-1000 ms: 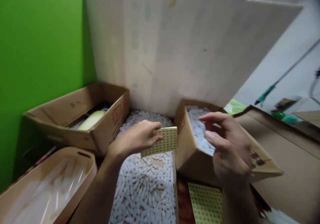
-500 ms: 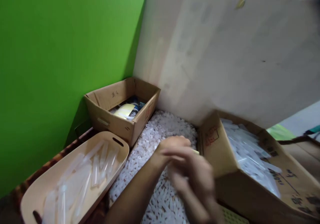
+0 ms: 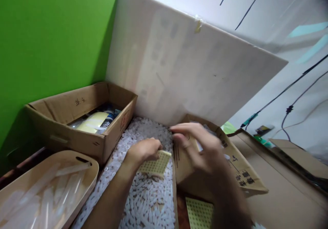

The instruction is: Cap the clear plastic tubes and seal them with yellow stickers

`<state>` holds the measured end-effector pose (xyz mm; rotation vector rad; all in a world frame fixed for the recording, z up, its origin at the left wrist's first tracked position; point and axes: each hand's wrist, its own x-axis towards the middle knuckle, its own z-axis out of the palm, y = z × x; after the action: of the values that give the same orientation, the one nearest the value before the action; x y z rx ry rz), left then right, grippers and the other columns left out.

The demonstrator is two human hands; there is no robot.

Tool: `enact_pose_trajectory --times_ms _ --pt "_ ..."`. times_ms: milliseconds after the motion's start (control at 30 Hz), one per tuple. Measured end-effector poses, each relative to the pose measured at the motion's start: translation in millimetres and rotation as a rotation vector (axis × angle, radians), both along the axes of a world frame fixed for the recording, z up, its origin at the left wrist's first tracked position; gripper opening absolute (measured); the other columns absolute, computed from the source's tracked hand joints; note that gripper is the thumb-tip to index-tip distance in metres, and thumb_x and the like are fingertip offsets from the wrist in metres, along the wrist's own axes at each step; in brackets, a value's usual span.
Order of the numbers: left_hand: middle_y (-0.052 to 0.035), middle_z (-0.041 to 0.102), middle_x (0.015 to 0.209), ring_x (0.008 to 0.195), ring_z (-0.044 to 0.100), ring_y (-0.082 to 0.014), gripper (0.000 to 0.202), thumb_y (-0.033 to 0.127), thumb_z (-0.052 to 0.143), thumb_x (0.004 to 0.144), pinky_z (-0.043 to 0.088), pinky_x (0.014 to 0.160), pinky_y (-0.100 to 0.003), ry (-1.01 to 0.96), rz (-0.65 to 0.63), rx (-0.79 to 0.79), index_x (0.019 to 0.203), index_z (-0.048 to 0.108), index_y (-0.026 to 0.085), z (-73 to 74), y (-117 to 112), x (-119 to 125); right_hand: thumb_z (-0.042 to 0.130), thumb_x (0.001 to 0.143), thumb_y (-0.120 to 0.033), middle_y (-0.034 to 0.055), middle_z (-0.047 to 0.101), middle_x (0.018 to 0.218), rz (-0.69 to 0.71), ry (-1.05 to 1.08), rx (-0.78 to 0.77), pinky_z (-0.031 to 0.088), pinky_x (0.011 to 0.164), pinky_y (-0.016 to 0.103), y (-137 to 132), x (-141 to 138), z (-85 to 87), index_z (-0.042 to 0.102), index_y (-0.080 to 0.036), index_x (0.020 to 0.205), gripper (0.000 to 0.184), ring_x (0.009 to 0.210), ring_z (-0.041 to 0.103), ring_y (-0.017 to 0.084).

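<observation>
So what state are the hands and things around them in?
Left hand: closed on the dotted sheet
Right hand: open, blurred
Dotted sheet: held over the white pieces
Lower sheet: lying, partly hidden
White pieces: loose, spread out
Left carton: open, partly filled
Right carton: open, partly hidden
Tan tray: holding clear tubes

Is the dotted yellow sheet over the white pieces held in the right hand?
No, the left hand grips the dotted yellow sheet, and the right hand is apart from it.
</observation>
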<state>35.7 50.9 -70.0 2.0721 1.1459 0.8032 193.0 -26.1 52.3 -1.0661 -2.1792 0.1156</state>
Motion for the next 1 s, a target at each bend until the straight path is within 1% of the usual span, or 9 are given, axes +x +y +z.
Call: enact_pose_trajectory --times_ms 67,133,167,267,367,500,633,867,1000 --pt "-0.0015 0.073 0.082 0.069 0.069 -0.0156 0.028 0.04 0.082 0.081 0.057 0.065 -0.029 0.237 -0.157 -0.188 0.093 0.073 0.016 5.1 -0.3 0.8 0.055 0.1 -0.037 0.0092 0.075 0.108 -0.288 -0.09 -0.022 0.052 0.091 0.042 19.6 58.5 4.0 0.072 -0.021 0.102 0.023 0.102 0.069 0.027" --pt "-0.0011 0.076 0.079 0.069 0.071 -0.0184 0.03 0.038 0.091 0.066 0.054 0.061 -0.027 0.374 -0.219 -0.277 0.086 0.078 0.021 11.6 -0.9 5.0 0.053 0.098 -0.038 0.0111 0.076 0.108 -0.429 -0.206 -0.126 0.053 0.087 0.042 35.8 107.8 -5.0 0.073 -0.019 0.1 0.027 0.099 0.07 0.028" --pt "-0.0024 0.078 0.083 0.073 0.073 -0.0211 0.028 0.036 0.091 0.064 0.054 0.062 -0.027 0.416 -0.201 -0.282 0.086 0.079 0.022 14.0 -1.5 8.3 0.054 0.096 -0.038 0.0124 0.076 0.11 -0.468 -0.25 -0.185 0.054 0.087 0.042 42.2 127.0 -13.1 0.074 -0.018 0.102 0.029 0.099 0.071 0.029" --pt "-0.0118 0.079 0.101 0.093 0.075 -0.0281 0.015 0.02 0.077 0.077 0.055 0.076 -0.032 0.502 -0.07 -0.227 0.092 0.08 0.018 14.5 -2.7 20.6 0.059 0.091 -0.04 0.0146 0.076 0.118 -0.494 -0.343 -0.459 0.056 0.09 0.042 54.1 160.0 -40.9 0.077 -0.017 0.106 0.033 0.106 0.072 0.032" --pt "-0.0163 0.077 0.109 0.104 0.073 -0.03 0.025 0.007 0.067 0.078 0.054 0.087 -0.034 0.561 -0.008 -0.18 0.098 0.079 0.016 3.7 -1.5 33.4 0.063 0.086 -0.039 0.0112 0.078 0.113 -0.456 -0.397 -0.673 0.056 0.089 0.039 57.1 164.5 -56.6 0.079 -0.02 0.106 0.032 0.104 0.073 0.031" --pt "-0.015 0.076 0.114 0.109 0.072 -0.0284 0.031 0.008 0.071 0.076 0.054 0.091 -0.031 0.613 -0.025 -0.17 0.104 0.078 0.018 -15.8 1.7 47.7 0.064 0.083 -0.033 0.0095 0.078 0.106 -0.504 -0.475 -0.816 0.053 0.084 0.034 55.9 158.4 -54.0 0.079 -0.02 0.104 0.029 0.099 0.072 0.029" --pt "-0.0146 0.077 0.108 0.102 0.073 -0.0298 0.035 0.011 0.081 0.068 0.056 0.084 -0.03 0.639 -0.044 -0.182 0.102 0.078 0.018 -24.7 0.2 58.2 0.068 0.079 -0.029 0.0102 0.077 0.103 -0.552 -0.504 -0.801 0.051 0.079 0.032 54.0 156.3 -50.2 0.08 -0.02 0.099 0.025 0.094 0.072 0.028" --pt "-0.0151 0.076 0.103 0.095 0.074 -0.028 0.022 0.005 0.064 0.078 0.055 0.076 -0.03 0.622 -0.011 -0.135 0.091 0.077 0.017 -29.0 -2.9 64.5 0.072 0.073 -0.024 0.0079 0.077 0.08 -0.622 -0.405 -0.761 0.047 0.06 0.029 47.3 154.3 -54.0 0.08 -0.02 0.08 0.011 0.077 0.072 0.026" --pt "-0.0158 0.076 0.091 0.084 0.073 -0.0261 0.023 0.0 0.057 0.078 0.051 0.07 -0.029 0.592 -0.001 -0.112 0.08 0.075 0.015 -32.4 1.2 62.8 0.073 0.071 -0.02 0.0074 0.076 0.079 -0.648 -0.344 -0.616 0.047 0.066 0.031 49.4 153.5 -51.5 0.077 -0.02 0.073 0.004 0.08 0.071 0.027"
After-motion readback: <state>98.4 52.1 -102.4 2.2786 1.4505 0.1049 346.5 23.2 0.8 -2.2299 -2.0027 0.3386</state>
